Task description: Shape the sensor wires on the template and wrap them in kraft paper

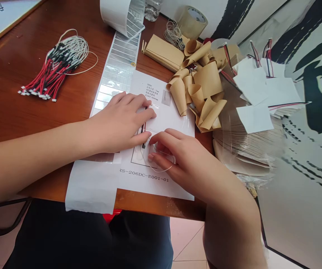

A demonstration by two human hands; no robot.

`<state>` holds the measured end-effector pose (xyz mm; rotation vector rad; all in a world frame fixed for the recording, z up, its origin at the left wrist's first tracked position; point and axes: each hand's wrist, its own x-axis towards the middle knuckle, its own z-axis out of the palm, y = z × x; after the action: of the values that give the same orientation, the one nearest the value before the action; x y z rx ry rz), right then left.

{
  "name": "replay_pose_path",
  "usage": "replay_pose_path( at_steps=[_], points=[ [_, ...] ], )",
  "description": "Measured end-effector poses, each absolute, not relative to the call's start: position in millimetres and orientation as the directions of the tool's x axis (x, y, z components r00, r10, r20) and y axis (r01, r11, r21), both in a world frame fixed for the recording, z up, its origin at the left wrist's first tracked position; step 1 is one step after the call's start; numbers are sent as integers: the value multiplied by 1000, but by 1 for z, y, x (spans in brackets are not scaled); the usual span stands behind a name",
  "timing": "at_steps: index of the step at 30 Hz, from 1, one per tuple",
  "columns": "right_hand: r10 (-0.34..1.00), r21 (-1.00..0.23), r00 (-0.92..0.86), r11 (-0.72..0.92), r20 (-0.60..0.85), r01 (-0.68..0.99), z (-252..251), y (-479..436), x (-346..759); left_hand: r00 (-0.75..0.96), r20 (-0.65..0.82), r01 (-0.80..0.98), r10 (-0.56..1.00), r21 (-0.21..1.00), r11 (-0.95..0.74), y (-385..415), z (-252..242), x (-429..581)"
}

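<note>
My left hand (124, 119) lies flat with fingers spread on a printed white sheet (141, 183). Its fingertips rest on a cable with red and black wires (144, 129), which the hand partly covers. A small black connector (143, 146) shows just below the left thumb. My right hand (174, 153) is curled beside it, with bent fingers around a thin white wire (165, 170). That wire loops over the sheet near a printed rectangle; the exact grip is partly hidden by the fingers.
A label roll (116, 16) trails a strip of clear stickers (118, 67) under my left hand. A wire harness bundle (60, 67) lies left. Curled brown paper pieces (202, 89), a tape roll (193, 22) and stacked cards (244, 149) with wired white cards (254, 119) stand right.
</note>
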<state>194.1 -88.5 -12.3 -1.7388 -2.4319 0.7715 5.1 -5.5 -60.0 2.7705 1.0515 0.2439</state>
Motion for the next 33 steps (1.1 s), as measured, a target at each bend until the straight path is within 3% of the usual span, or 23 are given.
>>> replay_pose_path(
  at_steps=[33],
  points=[
    [898, -444, -362, 225, -252, 867, -11, -85, 193, 741, 119, 622, 661, 249, -742, -5, -63, 4]
  ],
)
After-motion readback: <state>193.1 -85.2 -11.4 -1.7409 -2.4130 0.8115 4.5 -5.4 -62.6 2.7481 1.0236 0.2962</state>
